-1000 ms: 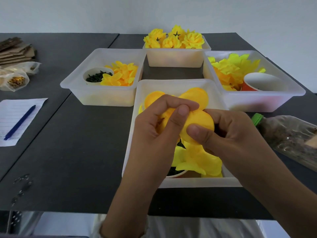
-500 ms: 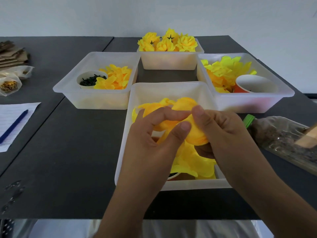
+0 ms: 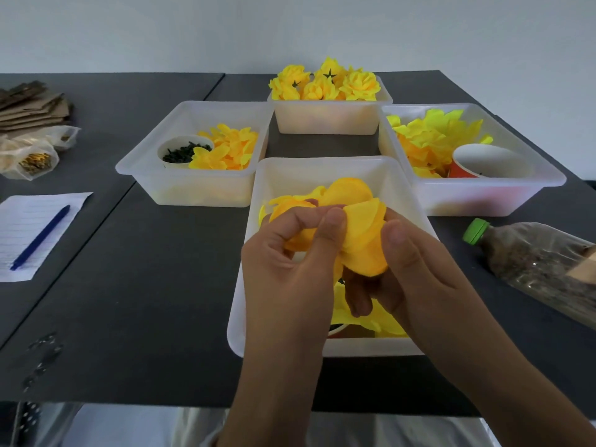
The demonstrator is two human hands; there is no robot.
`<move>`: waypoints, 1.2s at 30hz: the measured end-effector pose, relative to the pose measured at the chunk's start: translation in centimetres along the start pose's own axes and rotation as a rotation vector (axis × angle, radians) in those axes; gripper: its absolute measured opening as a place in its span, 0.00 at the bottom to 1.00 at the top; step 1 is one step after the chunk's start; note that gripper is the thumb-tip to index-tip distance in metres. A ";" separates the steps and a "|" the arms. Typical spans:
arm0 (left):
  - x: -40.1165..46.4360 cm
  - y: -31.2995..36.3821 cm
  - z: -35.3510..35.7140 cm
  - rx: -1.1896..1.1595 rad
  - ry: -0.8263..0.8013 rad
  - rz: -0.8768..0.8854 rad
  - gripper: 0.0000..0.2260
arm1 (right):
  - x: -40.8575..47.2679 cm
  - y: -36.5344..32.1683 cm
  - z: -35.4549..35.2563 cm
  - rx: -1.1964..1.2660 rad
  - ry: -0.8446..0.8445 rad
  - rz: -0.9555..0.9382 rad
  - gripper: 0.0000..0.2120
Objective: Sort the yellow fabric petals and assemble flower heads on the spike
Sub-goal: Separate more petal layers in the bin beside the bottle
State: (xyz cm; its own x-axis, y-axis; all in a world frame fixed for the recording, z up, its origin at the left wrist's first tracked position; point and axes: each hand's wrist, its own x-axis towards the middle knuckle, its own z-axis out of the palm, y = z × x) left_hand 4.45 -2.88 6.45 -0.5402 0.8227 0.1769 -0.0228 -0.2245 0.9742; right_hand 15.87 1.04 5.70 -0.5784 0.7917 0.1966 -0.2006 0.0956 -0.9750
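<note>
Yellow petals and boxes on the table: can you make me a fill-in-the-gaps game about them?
1. Both hands hold a bunch of round orange-yellow fabric petals over the ____ clear plastic box.
2. The blue pen lies on a sheet of ____.
3. The finished yellow fabric flowers fill the ____ box.
4. The clear plastic bottle has a ____ cap.

Missing words: nearest; paper; farthest; green

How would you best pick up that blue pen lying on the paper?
Pinch the blue pen around mid-barrel, from straight above. It lies flat and diagonal on the lined paper, so fingers should close across its slim barrel, not along it. Nothing crowds either side.
</note>
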 end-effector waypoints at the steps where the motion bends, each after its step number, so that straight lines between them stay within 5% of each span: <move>1: 0.0 0.1 0.0 -0.004 -0.008 -0.006 0.12 | -0.1 -0.1 0.1 0.037 0.000 -0.006 0.22; 5: -0.4 0.3 0.1 -0.002 0.013 -0.015 0.13 | -0.6 0.0 0.6 -0.060 0.144 -0.071 0.11; 10: -1.1 0.1 0.8 0.013 0.119 0.081 0.09 | -1.2 -0.3 2.0 -0.262 0.347 -0.305 0.10; 12: -1.4 -0.1 0.9 0.083 0.157 0.170 0.05 | -1.0 -0.2 1.8 -0.250 0.365 -0.188 0.04; 15: -1.6 -0.4 0.6 0.214 0.167 0.296 0.01 | -0.6 -0.6 1.2 -0.017 0.334 0.077 0.14; 23: -1.5 -0.7 -0.4 0.410 0.054 0.424 0.09 | -0.9 -2.2 -0.5 -0.212 0.211 0.060 0.14; 36: -2.3 -0.8 0.3 0.405 -0.020 0.432 0.09 | -0.8 -1.9 -0.2 -0.326 0.355 -0.068 0.14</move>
State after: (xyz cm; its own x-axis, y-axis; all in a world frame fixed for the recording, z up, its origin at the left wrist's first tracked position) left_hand 5.94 -4.47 5.28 -0.4125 0.7117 0.5685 0.5211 -0.3275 0.7882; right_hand 16.84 0.33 7.34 -0.2559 0.9287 0.2684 0.0623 0.2929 -0.9541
